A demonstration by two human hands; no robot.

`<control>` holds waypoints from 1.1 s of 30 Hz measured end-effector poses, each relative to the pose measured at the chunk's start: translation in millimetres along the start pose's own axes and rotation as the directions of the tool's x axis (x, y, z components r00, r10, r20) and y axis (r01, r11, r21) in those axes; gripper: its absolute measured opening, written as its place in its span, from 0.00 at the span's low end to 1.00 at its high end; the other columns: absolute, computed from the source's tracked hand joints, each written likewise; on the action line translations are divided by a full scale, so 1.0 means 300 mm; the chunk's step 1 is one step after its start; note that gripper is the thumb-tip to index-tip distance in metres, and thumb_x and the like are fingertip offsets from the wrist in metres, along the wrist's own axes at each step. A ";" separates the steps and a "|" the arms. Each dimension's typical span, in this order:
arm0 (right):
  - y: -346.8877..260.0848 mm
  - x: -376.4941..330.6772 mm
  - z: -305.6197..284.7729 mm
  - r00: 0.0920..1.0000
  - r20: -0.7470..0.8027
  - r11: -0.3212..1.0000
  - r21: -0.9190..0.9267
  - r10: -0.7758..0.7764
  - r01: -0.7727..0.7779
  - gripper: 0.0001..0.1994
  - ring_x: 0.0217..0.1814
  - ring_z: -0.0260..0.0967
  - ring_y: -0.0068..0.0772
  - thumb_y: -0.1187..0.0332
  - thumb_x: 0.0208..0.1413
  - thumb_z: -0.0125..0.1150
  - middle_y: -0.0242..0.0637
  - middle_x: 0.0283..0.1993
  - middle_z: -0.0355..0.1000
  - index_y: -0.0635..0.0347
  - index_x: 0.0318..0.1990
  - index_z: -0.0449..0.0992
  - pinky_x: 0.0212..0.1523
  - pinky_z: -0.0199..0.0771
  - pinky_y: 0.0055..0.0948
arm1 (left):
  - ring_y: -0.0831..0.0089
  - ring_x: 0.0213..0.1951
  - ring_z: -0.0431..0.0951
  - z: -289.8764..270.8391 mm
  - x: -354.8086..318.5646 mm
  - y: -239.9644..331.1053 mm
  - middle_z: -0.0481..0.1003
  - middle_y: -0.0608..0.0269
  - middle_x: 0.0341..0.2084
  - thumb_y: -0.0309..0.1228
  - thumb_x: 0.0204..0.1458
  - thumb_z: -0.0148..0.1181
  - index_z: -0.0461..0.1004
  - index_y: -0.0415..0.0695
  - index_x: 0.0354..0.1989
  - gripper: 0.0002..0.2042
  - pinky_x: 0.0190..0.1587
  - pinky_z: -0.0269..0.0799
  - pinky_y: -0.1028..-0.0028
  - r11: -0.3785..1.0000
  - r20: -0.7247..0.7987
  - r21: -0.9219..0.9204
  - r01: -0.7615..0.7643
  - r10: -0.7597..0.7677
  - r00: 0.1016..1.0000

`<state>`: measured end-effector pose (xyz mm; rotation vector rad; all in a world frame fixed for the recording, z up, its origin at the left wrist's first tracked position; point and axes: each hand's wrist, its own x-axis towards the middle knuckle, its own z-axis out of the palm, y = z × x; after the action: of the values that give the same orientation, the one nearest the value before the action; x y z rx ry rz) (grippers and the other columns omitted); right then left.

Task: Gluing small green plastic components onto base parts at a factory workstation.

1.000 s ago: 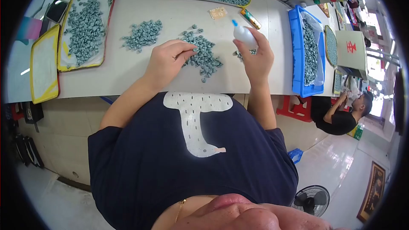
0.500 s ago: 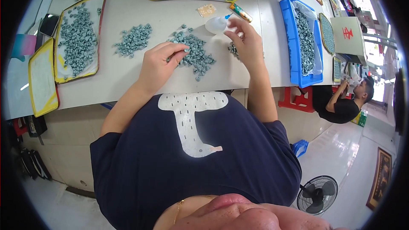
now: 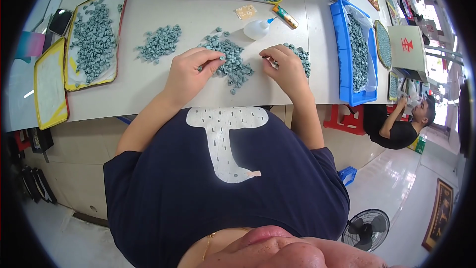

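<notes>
Small grey-green moulded pieces (image 3: 230, 59) lie heaped at mid-worktop (image 3: 148, 89) between both hands. The left hand (image 3: 191, 72) pinches one piece at the fingers; the right hand (image 3: 285, 67) has its fingers closed over the smaller heap (image 3: 300, 57), grasp unclear.

Risks: a sleeve or wrist sweep may merge the separate heaps or push pieces off the near edge; the clear squeeze bottle (image 3: 257, 29) lies tipped and may leak.

Containers: the yellow-rimmed trays (image 3: 91, 34) hold pieces; the blue plastic bin (image 3: 359, 54) holds more.
</notes>
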<state>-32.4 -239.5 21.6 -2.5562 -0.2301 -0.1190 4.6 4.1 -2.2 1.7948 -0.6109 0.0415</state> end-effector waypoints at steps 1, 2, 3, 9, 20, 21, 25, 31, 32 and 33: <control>-0.020 0.005 0.003 0.999 -0.002 0.991 0.127 0.041 -0.041 0.09 0.39 0.74 0.33 0.76 0.48 0.61 0.38 0.35 0.75 0.62 0.38 0.78 0.39 0.73 0.27 | 0.73 0.23 0.74 -0.002 0.001 -0.001 0.77 0.60 0.25 0.21 0.47 0.64 0.78 0.38 0.34 0.06 0.25 0.68 0.77 1.000 0.004 0.001 -0.009 0.009 1.000; -0.037 0.008 0.013 0.999 0.000 0.991 0.129 0.040 -0.040 0.09 0.39 0.74 0.33 0.76 0.48 0.61 0.38 0.35 0.75 0.62 0.38 0.78 0.39 0.73 0.27 | 0.73 0.23 0.74 -0.001 -0.001 -0.003 0.77 0.60 0.25 0.21 0.47 0.64 0.78 0.38 0.34 0.06 0.25 0.68 0.77 1.000 0.003 0.003 -0.006 0.006 1.000; -0.054 0.012 0.027 1.000 -0.017 0.982 0.189 0.027 -0.023 0.09 0.38 0.75 0.31 0.76 0.48 0.62 0.38 0.35 0.75 0.62 0.39 0.78 0.38 0.73 0.26 | 0.74 0.22 0.73 0.002 -0.003 -0.007 0.76 0.60 0.25 0.21 0.47 0.64 0.78 0.38 0.34 0.06 0.25 0.68 0.76 1.000 0.009 -0.004 -0.009 0.009 1.000; -0.144 0.054 0.064 0.991 -0.068 0.934 0.329 -0.119 0.135 0.10 0.35 0.75 0.27 0.77 0.51 0.61 0.38 0.37 0.75 0.62 0.42 0.78 0.36 0.74 0.22 | 0.75 0.21 0.72 0.006 -0.001 -0.006 0.76 0.61 0.24 0.21 0.46 0.65 0.78 0.37 0.33 0.06 0.24 0.67 0.76 0.999 0.011 -0.022 -0.047 0.047 0.999; -0.160 0.043 0.122 0.965 -0.189 0.920 0.315 -0.180 0.233 0.13 0.34 0.76 0.29 0.81 0.51 0.60 0.40 0.39 0.76 0.61 0.45 0.79 0.34 0.77 0.24 | 0.72 0.21 0.73 -0.001 -0.002 0.008 0.75 0.60 0.23 0.20 0.46 0.64 0.76 0.37 0.32 0.05 0.25 0.68 0.75 0.999 -0.001 0.028 -0.039 0.039 0.999; -0.160 0.042 0.123 0.961 -0.202 0.926 0.289 -0.190 0.244 0.13 0.34 0.76 0.30 0.81 0.51 0.60 0.40 0.39 0.76 0.61 0.44 0.79 0.34 0.77 0.24 | 0.72 0.21 0.73 0.000 -0.002 0.009 0.75 0.60 0.23 0.20 0.46 0.63 0.76 0.37 0.32 0.05 0.25 0.68 0.75 0.999 -0.002 0.025 -0.036 0.036 0.999; -0.171 0.039 0.111 0.956 -0.205 0.934 0.247 -0.212 0.260 0.13 0.35 0.76 0.31 0.81 0.50 0.61 0.41 0.39 0.76 0.61 0.44 0.79 0.33 0.77 0.25 | 0.72 0.21 0.73 0.003 -0.004 0.004 0.74 0.60 0.23 0.21 0.46 0.63 0.76 0.36 0.32 0.05 0.25 0.68 0.75 0.999 0.002 0.037 -0.037 0.037 0.999; -0.176 0.040 0.115 0.951 -0.209 0.922 0.268 -0.229 0.281 0.13 0.35 0.75 0.31 0.79 0.51 0.61 0.40 0.39 0.76 0.61 0.44 0.79 0.34 0.76 0.23 | 0.73 0.21 0.73 -0.001 -0.003 0.014 0.75 0.61 0.23 0.21 0.47 0.63 0.76 0.36 0.32 0.05 0.25 0.68 0.75 0.999 -0.013 0.019 -0.029 0.029 0.999; -0.168 0.040 0.117 0.954 -0.192 0.920 0.276 -0.229 0.277 0.13 0.35 0.75 0.30 0.79 0.51 0.61 0.40 0.39 0.76 0.61 0.45 0.79 0.34 0.75 0.22 | 0.73 0.21 0.73 -0.002 -0.002 0.017 0.75 0.61 0.23 0.21 0.47 0.64 0.76 0.36 0.32 0.05 0.25 0.68 0.76 0.999 -0.010 0.016 -0.030 0.030 0.999; -0.164 0.040 0.116 0.957 -0.176 0.919 0.284 -0.230 0.273 0.13 0.35 0.75 0.30 0.79 0.51 0.61 0.39 0.39 0.76 0.61 0.45 0.78 0.35 0.75 0.21 | 0.74 0.21 0.73 -0.003 -0.001 0.019 0.75 0.61 0.23 0.21 0.47 0.64 0.76 0.36 0.33 0.05 0.25 0.68 0.76 0.999 -0.007 0.012 -0.032 0.032 0.999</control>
<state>-28.7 -178.2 20.0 -2.1888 -0.4857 -0.3324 2.2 4.0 3.1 1.7958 -0.6352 0.0739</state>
